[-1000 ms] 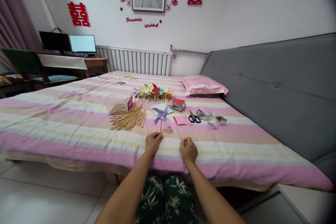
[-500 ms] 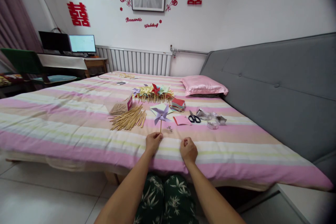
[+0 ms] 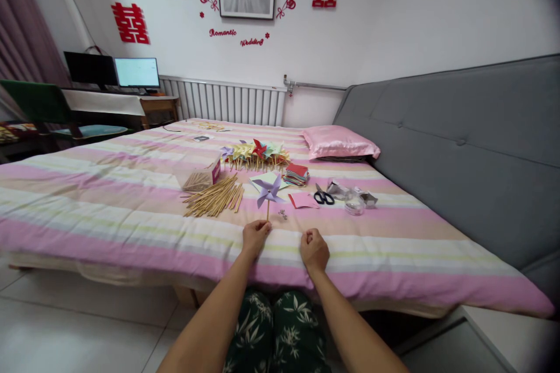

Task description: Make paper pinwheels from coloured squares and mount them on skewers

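Note:
My left hand (image 3: 256,237) pinches the lower end of a thin wooden stick that carries a lavender paper pinwheel (image 3: 268,190). The pinwheel stands upright, its blades facing me. To its right my right hand (image 3: 315,249) rests on the bedspread as a closed fist, with nothing showing in it. A few tiny metallic pins (image 3: 283,215) lie just beyond and between the hands. Behind the pinwheel is a pale sheet of paper (image 3: 282,182), partly covered by the blades. Pink paper pieces (image 3: 304,201) and dark-handled scissors (image 3: 324,196) lie farther right.
Loose wooden sticks (image 3: 214,197) are heaped at left beside a clear box (image 3: 199,179). Several finished pinwheels (image 3: 256,154) are grouped behind, near a stack of coloured paper (image 3: 296,173). Tape and crumpled wrapping (image 3: 353,201) lie right, a pink pillow (image 3: 341,143) beyond.

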